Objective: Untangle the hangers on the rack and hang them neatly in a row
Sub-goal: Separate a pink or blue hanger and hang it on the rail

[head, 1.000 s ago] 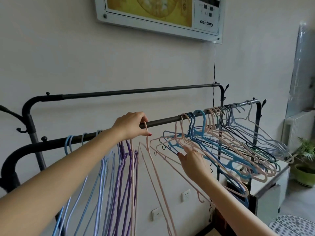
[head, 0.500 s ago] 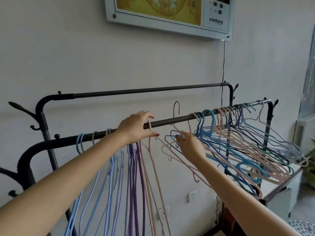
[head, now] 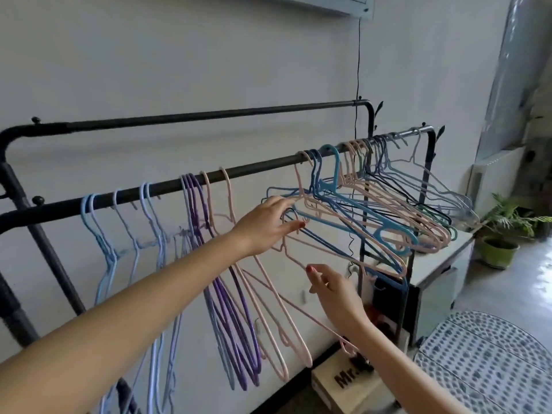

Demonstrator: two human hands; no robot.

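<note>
The black rack's front rail [head: 257, 170] slopes up to the right. Light blue hangers [head: 134, 234], purple hangers [head: 197, 210] and two pink hangers [head: 227, 198] hang straight on its left and middle. A tangled bunch of blue, pink and dark hangers [head: 388, 210] crowds the right end. My left hand [head: 265, 227] curls its fingers around the top of a tilted pink hanger [head: 294, 258] at the bunch's left edge. My right hand [head: 331, 289], lower down, pinches that hanger's sloping shoulder.
A higher back rail [head: 209, 115] runs behind. A white cabinet [head: 442, 261] stands under the rack's right end, with a potted plant [head: 501, 252] beyond it. A dotted rug [head: 493, 363] and a cardboard box [head: 334, 383] lie on the floor. A black cable [head: 357, 61] hangs down the wall.
The pink hanger lifted off the rail now hangs straight beside the other pink one. My left hand left the rail and moved right to the tangle; my right hand dropped lower.
</note>
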